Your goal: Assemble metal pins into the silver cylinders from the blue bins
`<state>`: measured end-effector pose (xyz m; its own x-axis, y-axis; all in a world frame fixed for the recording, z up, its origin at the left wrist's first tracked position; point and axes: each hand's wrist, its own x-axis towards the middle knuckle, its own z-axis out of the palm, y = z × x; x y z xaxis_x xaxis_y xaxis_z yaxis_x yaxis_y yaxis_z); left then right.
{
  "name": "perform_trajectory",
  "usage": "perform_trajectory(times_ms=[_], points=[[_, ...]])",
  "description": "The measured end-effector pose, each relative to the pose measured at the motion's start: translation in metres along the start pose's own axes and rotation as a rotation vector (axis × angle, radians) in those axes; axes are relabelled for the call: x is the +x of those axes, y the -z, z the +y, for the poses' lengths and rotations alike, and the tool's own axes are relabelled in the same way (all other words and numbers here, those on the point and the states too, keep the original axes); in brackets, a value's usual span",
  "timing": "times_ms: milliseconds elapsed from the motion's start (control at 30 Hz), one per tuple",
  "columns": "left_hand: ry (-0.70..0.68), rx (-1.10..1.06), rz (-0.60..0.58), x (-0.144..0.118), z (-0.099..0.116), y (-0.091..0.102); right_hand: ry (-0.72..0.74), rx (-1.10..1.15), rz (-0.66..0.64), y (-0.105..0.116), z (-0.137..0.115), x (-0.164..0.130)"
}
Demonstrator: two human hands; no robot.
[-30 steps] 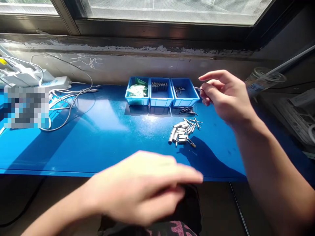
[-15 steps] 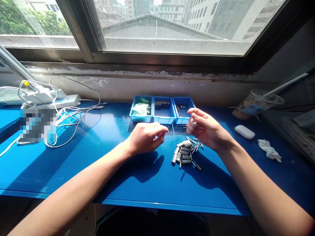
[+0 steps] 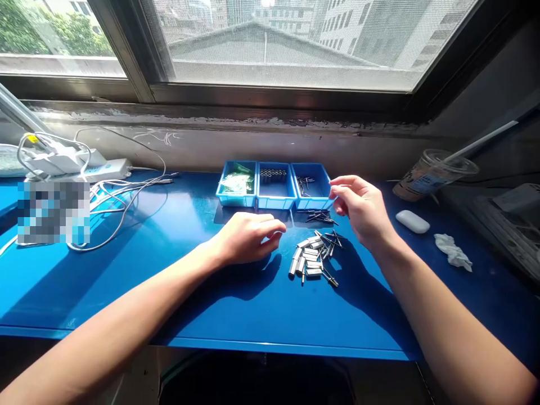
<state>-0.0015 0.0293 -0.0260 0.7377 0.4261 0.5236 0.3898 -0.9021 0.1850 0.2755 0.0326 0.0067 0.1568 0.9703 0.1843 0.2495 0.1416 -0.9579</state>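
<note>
My left hand (image 3: 253, 239) hovers over the blue table, fingers loosely curled, a gap between thumb and forefinger, nothing visible in it. At the right bin's front corner, my right hand (image 3: 356, 205) has thumb and forefinger close together; anything between them is hidden. Below and left of it lies a pile of short silver metal sleeves (image 3: 312, 264) mixed with thin metal pins (image 3: 331, 242). More dark pins (image 3: 321, 217) lie before the bins. Inside the right blue bin (image 3: 312, 201) are a few pins; the middle bin (image 3: 276, 201) holds upright sleeves (image 3: 273, 172).
The left bin (image 3: 236, 199) holds green-and-clear plastic bags (image 3: 237, 183). White cables (image 3: 122, 202) and a power strip (image 3: 107, 170) lie at left. On the right are a lidded drink cup (image 3: 434, 174) with a straw, a white case (image 3: 412, 221) and crumpled tissue (image 3: 453, 252).
My right hand has moved slightly up and right, uncovering the pins before the bins. The small metal piece seen in its fingers earlier no longer shows. My left hand stays nearly still.
</note>
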Motion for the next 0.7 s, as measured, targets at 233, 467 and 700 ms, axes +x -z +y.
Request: perform_trajectory(times_ms=[233,467,700], points=[[0.105,0.01,-0.172,0.001,0.002,0.001,0.234,-0.66,-0.638,0.01,-0.003,-0.009],[0.147,0.054,-0.232,0.003,0.005,0.002,0.31,-0.69,-0.918,-0.001,-0.011,-0.023],[0.166,0.059,-0.262,0.005,0.006,0.004,0.322,-0.804,-1.004,-0.009,-0.015,-0.029]])
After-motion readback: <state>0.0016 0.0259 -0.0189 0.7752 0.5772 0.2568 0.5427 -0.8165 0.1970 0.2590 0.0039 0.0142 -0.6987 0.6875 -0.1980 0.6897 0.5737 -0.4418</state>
